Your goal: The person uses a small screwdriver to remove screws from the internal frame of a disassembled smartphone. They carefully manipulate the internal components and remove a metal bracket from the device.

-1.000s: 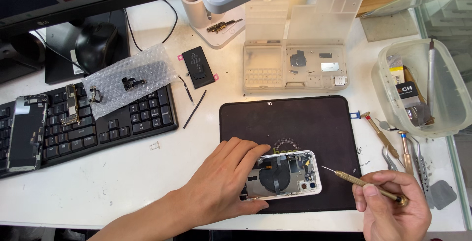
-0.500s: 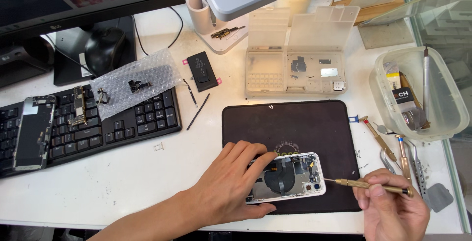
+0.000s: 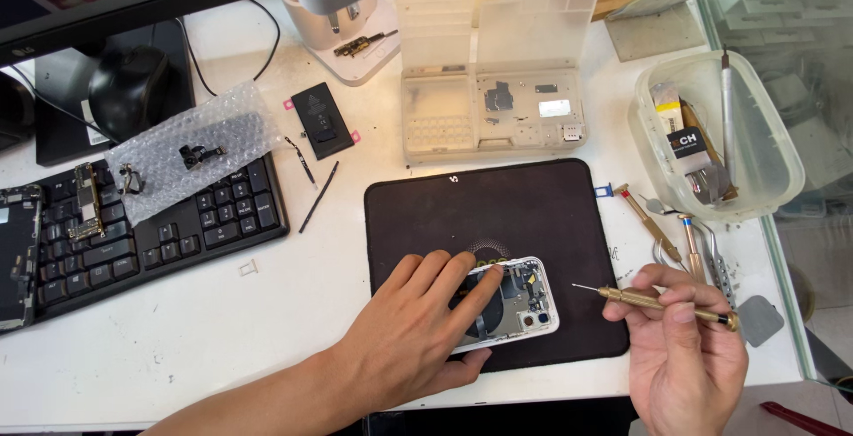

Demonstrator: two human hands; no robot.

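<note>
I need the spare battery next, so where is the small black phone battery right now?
The small black phone battery lies on the white desk, between the bubble wrap sheet and the clear plastic parts box.

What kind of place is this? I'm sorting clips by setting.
Probably a phone repair bench: an opened phone lies on a black work mat under the left hand, the right hand holds a fine screwdriver, with a parts organizer behind.

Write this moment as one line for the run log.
left hand: pressing opened phone | right hand: holding brass screwdriver | tip: beside phone | surface: black mat
</note>
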